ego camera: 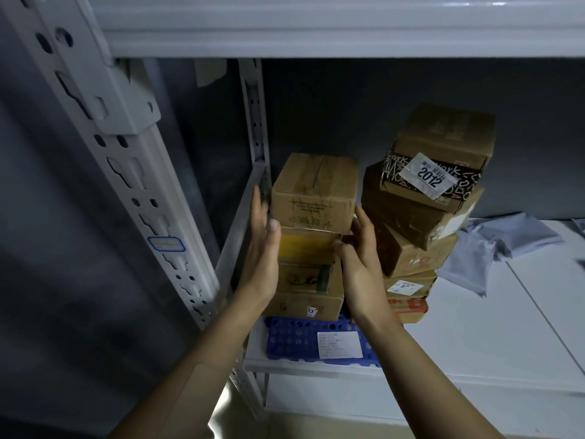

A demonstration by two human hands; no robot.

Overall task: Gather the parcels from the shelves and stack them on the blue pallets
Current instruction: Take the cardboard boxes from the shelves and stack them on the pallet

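The blue pallet [294, 340] lies on the shelf board and carries two stacks of cardboard parcels. At the top of the stack over the pallet's left half sits a brown carton [313, 198]. The left hand [262, 248] lies flat and unclenched against that carton's left side. The right hand [361, 258] rests straight fingers on its right side, thumb bent by the lower front corner. Over the pallet's right half a leaning stack [411, 223] bears a tag reading 2012 [429, 177]
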